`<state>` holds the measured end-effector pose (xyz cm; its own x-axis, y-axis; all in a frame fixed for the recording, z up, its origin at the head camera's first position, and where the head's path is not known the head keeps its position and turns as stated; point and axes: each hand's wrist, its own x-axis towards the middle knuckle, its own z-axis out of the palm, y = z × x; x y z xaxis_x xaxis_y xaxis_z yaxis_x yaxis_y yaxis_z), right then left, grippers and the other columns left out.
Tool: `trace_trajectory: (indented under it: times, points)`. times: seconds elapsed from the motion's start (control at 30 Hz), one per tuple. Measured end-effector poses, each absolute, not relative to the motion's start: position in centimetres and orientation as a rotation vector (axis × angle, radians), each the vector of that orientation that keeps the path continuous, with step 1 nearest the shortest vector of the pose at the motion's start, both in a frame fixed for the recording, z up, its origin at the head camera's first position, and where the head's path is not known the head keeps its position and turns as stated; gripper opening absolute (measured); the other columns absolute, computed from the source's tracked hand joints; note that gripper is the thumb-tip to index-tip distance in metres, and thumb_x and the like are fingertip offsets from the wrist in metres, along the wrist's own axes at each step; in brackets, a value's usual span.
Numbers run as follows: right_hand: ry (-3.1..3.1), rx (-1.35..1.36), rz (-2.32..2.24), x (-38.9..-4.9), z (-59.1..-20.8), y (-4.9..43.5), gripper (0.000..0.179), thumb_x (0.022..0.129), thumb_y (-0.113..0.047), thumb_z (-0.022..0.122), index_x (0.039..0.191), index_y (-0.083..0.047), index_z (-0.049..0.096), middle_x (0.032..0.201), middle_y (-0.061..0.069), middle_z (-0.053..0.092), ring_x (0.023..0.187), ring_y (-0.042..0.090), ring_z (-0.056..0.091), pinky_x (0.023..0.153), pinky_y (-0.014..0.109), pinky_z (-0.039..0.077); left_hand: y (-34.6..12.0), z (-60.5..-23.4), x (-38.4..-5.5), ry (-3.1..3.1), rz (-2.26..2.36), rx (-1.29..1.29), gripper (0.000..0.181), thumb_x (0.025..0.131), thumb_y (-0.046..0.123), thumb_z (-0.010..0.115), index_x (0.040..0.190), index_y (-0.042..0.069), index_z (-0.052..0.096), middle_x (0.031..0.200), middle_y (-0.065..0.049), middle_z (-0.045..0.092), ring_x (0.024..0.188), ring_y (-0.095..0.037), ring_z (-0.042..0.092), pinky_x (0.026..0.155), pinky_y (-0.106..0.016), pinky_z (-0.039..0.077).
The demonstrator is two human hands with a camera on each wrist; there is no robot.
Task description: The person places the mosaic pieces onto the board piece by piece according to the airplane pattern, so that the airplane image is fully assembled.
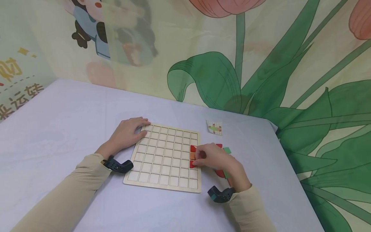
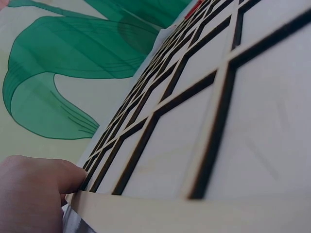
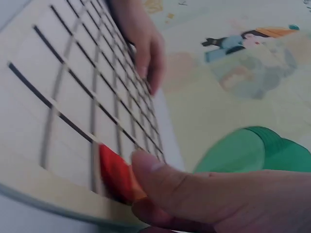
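A pale wooden grid board [image 1: 162, 187] lies on the table between the two hands. My left hand [image 1: 129, 132] rests on its far left corner, with the thumb over the left edge and the fingers at the far edge. In the left wrist view a fingertip [image 2: 75, 175] touches the rim. My right hand [image 1: 213, 157] is at the board's right column, where thumb and finger pinch a red piece [image 3: 114, 172] in a cell. Beyond it in that column are an orange piece [image 1: 192, 156] and another red piece [image 1: 193, 148], partly covered by the fingers.
Loose red and green pieces [image 1: 227, 150] lie to the right of the board, partly hidden by my right hand and forearm. A small printed pattern card [image 1: 214, 128] is behind the board. A printed cloth backdrop [image 1: 162, 38] rises along the table's far edge.
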<state>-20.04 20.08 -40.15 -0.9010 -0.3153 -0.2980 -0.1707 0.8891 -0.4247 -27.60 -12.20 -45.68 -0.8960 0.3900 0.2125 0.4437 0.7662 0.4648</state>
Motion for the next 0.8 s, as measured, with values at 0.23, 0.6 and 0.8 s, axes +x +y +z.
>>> trace_trajectory:
  times: [0.23, 0.6, 0.8]
  points:
    - [2.827, -0.021, -0.558, -21.3, -39.5, 24.3, 0.024, 0.087, -0.027, 0.069, 0.107, -0.015, 0.064, 0.098, 0.007, 0.064, 0.086, 0.021, 0.058, 0.064, 0.028, 0.054, -12.2, -45.6, -27.6, -2.866, -0.779, -0.669, 0.043, 0.091, 0.026, 0.055, 0.131, 0.010, 0.057, 0.142, -0.011, 0.051, 0.136, -0.032, 0.040, 0.110, -0.056, 0.028]
    - [2.798, 0.006, -0.493, -22.0, -40.6, 26.3, 0.032, 0.083, -0.026, 0.073, 0.111, -0.013, 0.065, 0.104, 0.010, 0.064, 0.089, 0.021, 0.058, 0.066, 0.029, 0.056, -12.2, -45.6, -27.5, -2.864, -0.787, -0.667, 0.042, 0.091, 0.026, 0.056, 0.131, 0.011, 0.057, 0.142, -0.010, 0.051, 0.136, -0.032, 0.040, 0.109, -0.057, 0.029]
    - [2.772, -0.021, -0.495, -21.9, -40.8, 25.7, 0.029, 0.084, -0.023, 0.073, 0.110, -0.013, 0.065, 0.103, 0.009, 0.063, 0.087, 0.021, 0.056, 0.063, 0.028, 0.055, -12.2, -45.6, -27.5, -2.861, -0.790, -0.665, 0.042, 0.091, 0.025, 0.056, 0.131, 0.011, 0.057, 0.141, -0.010, 0.051, 0.136, -0.032, 0.040, 0.110, -0.056, 0.028]
